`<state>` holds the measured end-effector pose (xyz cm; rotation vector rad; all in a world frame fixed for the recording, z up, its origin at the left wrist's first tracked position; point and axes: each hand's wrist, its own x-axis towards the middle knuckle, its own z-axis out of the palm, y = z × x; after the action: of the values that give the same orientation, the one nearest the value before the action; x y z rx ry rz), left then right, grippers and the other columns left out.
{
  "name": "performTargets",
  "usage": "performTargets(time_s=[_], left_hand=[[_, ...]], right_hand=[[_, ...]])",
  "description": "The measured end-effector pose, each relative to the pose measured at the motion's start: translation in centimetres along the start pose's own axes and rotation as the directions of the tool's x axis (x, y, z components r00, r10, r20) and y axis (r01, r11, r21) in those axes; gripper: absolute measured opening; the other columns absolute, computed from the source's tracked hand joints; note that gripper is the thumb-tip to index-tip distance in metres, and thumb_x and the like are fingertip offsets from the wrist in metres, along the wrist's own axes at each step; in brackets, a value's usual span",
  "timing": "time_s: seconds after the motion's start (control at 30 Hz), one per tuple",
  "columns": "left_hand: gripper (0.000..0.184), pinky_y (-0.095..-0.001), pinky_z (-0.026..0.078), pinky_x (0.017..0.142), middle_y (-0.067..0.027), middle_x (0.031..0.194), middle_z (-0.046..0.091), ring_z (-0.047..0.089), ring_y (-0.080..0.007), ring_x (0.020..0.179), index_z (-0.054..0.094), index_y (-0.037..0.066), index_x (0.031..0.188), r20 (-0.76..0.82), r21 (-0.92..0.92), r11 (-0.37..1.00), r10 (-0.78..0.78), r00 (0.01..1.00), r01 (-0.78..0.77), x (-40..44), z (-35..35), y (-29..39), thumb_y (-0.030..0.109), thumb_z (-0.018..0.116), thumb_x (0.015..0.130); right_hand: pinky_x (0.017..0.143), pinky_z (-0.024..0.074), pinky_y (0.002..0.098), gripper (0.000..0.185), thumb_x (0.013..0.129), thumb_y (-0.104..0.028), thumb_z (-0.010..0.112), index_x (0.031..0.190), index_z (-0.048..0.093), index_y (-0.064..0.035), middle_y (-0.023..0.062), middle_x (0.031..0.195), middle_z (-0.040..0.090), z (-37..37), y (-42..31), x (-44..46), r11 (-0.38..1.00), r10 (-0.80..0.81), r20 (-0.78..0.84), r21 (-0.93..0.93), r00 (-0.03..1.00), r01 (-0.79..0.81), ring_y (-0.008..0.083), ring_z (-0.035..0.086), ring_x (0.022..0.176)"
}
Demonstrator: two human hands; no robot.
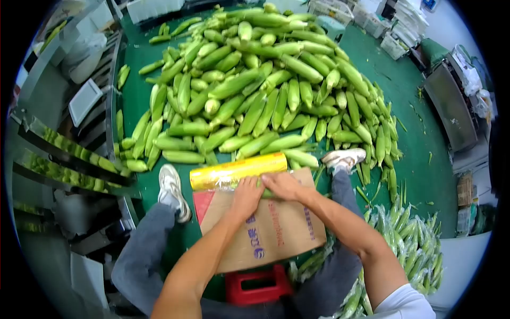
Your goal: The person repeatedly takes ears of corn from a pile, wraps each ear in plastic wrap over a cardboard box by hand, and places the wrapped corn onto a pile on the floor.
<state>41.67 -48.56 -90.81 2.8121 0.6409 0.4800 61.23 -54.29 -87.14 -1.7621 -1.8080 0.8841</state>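
Observation:
My left hand [247, 195] and my right hand [281, 186] are side by side, fingers curled down over an ear of corn [269, 195]. Only small green bits of the corn show between and below the fingers; the rest is hidden. Just beyond the hands lies a yellow roll of plastic film [234, 170], along the far edge of a cardboard box [228, 244] with printed lettering. Clear film shows near the roll, by my left fingers. The box stands between my legs, and both hands are above its far part.
A large heap of unwrapped corn [260, 90] covers the green floor [393, 85] ahead. Film-wrapped corn [409, 244] is piled at the right. A red plastic stool [257, 287] is beneath me. Metal racks [106, 90] stand left; a white basket [332, 10] sits behind the heap.

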Motion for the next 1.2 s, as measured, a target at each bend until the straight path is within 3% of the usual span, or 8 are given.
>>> performTargets(time_s=[0.27,0.5,0.7,0.83,0.9,0.97,1.1,1.2], left_hand=[[0.063,-0.0504,0.050,0.094,-0.0218,0.107,0.064,0.060,-0.0416,0.103,0.064,0.008,0.126,0.453,-0.399,0.897,0.012,0.891,0.190,-8.8,-3.6,5.5,0.029,0.084,0.069],[0.065,-0.0338,0.035,0.115,-0.0092,0.141,0.058,0.047,-0.0212,0.136,0.053,0.009,0.146,0.829,-0.555,0.210,0.215,0.516,0.805,-21.4,-7.5,18.0,0.039,0.074,0.092],[0.046,-0.0208,0.049,0.051,-0.0056,0.098,0.071,0.065,-0.0090,0.070,0.059,0.008,0.136,0.859,-0.275,-0.581,0.210,0.468,0.766,-19.0,-12.8,14.4,0.042,0.047,0.107],[0.057,-0.0211,0.036,0.036,-0.0091,0.084,0.071,0.056,-0.0101,0.048,0.064,0.009,0.125,0.818,-0.039,-0.540,0.465,0.337,0.841,-19.7,-13.4,19.9,0.057,0.040,0.107],[0.053,-0.0344,0.047,0.047,-0.0114,0.084,0.072,0.061,-0.0183,0.054,0.064,0.011,0.126,0.779,-0.620,0.059,0.164,0.605,0.783,-21.4,-11.7,24.3,0.057,0.053,0.102],[0.044,-0.0440,0.052,0.056,-0.0149,0.083,0.071,0.066,-0.0306,0.061,0.067,0.011,0.114,0.538,-0.537,0.724,-0.101,0.837,0.433,-20.0,-12.9,24.7,0.051,0.061,0.097],[0.034,-0.0503,0.056,0.070,-0.0154,0.096,0.067,0.070,-0.0377,0.084,0.063,0.008,0.110,0.245,-0.048,0.887,-0.435,0.866,0.459,-15.6,-7.7,15.4,0.034,0.067,0.088],[0.031,-0.0492,0.057,0.076,-0.0169,0.105,0.065,0.069,-0.0373,0.094,0.062,0.007,0.110,0.152,0.080,0.918,-0.397,0.905,0.389,-15.0,-4.5,7.6,0.028,0.068,0.089]], right_hand=[[0.111,0.0378,0.0523,0.053,0.105,-0.041,0.044,0.139,0.053,-0.0012,0.0208,0.139,0.059,3.7,-0.8,-7.0,0.923,-0.139,0.078,-0.350,0.987,0.158,0.0362,0.052,0.133],[0.110,0.0395,0.0507,0.056,0.105,-0.046,0.043,0.138,0.054,-0.0016,0.0198,0.143,0.056,2.6,-2.2,-5.7,0.964,0.103,0.128,-0.258,0.986,-0.067,0.0359,0.053,0.132],[0.103,0.0486,0.0464,0.062,0.101,-0.053,0.056,0.147,0.051,-0.0114,0.0258,0.141,0.056,-1.9,-8.3,-17.2,0.988,0.021,0.659,0.100,0.752,-0.116,0.0427,0.056,0.127],[0.070,0.0554,0.0446,0.043,0.100,-0.049,0.060,0.130,0.063,-0.0179,0.0202,0.089,0.071,-4.5,-13.0,-29.0,0.991,0.117,0.497,0.000,0.860,-0.135,0.0362,0.071,0.083],[0.064,0.0530,0.0395,0.038,0.103,-0.046,0.056,0.106,0.074,-0.0124,0.0158,0.074,0.067,-4.7,-10.8,-36.7,0.915,0.349,0.337,0.081,0.875,-0.396,0.0302,0.068,0.067],[0.065,0.0505,0.0352,0.057,0.100,-0.057,0.058,0.090,0.075,-0.0027,0.0053,0.069,0.063,-7.2,-10.0,-44.7,0.544,0.790,0.347,-0.018,0.505,-0.839,0.0154,0.056,0.065],[0.078,0.0525,0.0378,0.055,0.096,-0.050,0.065,0.111,0.075,0.0017,0.0107,0.095,0.074,-14.9,-11.5,-59.7,-0.024,0.943,0.317,-0.250,-0.105,-0.968,0.0221,0.064,0.083],[0.083,0.0540,0.0378,0.047,0.095,-0.049,0.066,0.095,0.074,-0.0023,0.0168,0.097,0.074,-15.4,-10.3,-58.2,0.511,0.786,0.581,-0.417,0.211,-0.752,0.0258,0.070,0.091]])
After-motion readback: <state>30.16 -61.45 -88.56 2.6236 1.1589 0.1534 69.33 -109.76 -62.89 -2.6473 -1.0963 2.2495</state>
